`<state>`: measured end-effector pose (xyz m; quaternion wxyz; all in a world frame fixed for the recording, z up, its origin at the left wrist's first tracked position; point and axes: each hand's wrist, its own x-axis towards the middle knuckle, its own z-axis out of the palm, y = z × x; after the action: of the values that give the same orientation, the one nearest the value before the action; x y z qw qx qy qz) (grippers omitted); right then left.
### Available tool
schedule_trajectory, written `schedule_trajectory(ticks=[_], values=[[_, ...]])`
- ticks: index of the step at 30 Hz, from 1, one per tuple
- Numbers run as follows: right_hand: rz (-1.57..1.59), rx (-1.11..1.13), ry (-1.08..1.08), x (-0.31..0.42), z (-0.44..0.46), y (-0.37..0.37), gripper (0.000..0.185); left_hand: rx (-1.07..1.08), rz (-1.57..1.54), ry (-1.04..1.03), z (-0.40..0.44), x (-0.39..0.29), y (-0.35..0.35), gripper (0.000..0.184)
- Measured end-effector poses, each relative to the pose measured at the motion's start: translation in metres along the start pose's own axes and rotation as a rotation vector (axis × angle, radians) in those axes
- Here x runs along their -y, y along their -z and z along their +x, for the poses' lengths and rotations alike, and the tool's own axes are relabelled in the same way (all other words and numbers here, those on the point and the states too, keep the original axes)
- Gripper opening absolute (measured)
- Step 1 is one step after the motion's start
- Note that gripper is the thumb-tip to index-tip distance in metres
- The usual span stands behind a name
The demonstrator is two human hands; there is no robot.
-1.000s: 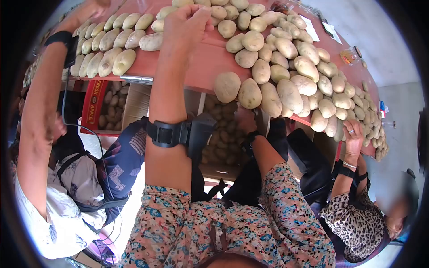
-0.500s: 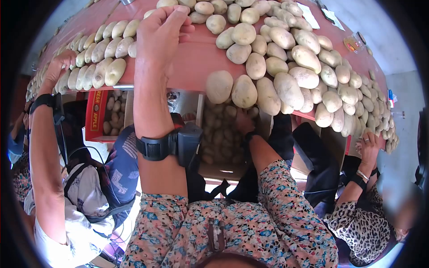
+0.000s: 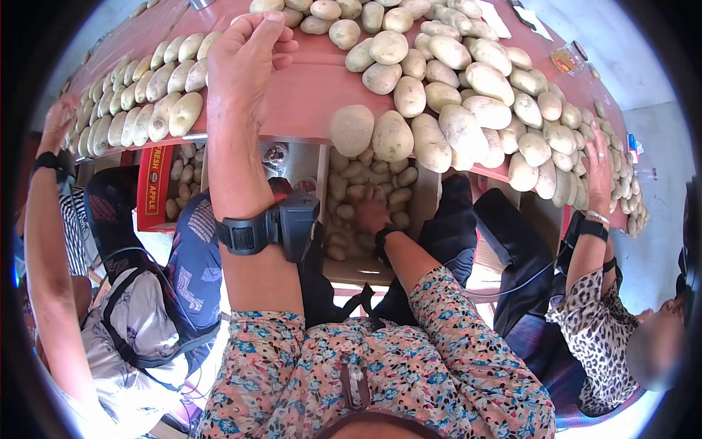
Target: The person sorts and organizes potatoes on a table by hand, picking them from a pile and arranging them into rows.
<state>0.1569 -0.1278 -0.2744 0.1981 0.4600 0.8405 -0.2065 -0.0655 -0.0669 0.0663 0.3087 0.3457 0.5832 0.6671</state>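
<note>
So my right hand (image 3: 371,212) is down in a cardboard box (image 3: 358,272) under the table edge, fingers lying on the loose potatoes (image 3: 402,195) in there. Can't tell if I've actually got a grip on one. My left hand (image 3: 245,58) is up over the red table (image 3: 314,95), fingers loosely curled with the thumb above them, and the palm's turned away, so no idea if anything's in it. Black strap (image 3: 248,235) on that forearm with a chunky black device (image 3: 298,227) attached.

Just left of that hand there are neat slanted rows of potatoes (image 3: 157,84); to the right there's a big messy pile of potatoes (image 3: 490,80), with one pale potato (image 3: 352,130) at its near left end, right by the table edge. Past the pile sits a small clear jar (image 3: 569,57).

Below the rows there's a red FRESH APPLE box (image 3: 152,186) with more potatoes inside. Neighbor on my right, leopard-print sleeve (image 3: 585,293), has a hand (image 3: 598,157) at the pile; another person's hand (image 3: 58,117) is by the rows' far left end.
</note>
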Motion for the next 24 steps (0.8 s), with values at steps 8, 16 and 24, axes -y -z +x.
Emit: schedule_trajectory(ticks=[8,16,24], values=[[-0.048,0.015,0.029,-0.017,0.036,-0.013,0.068,0.006,-0.028,-0.043,0.006,0.0,0.018,0.021],[0.627,0.042,0.041,0.007,-0.015,0.045,0.076,-0.053,0.189,-0.182,0.008,0.009,0.016,0.017],[0.876,0.129,0.301,0.03,-0.118,0.17,0.074,-0.092,0.382,-0.223,0.011,0.007,0.042,0.021]])
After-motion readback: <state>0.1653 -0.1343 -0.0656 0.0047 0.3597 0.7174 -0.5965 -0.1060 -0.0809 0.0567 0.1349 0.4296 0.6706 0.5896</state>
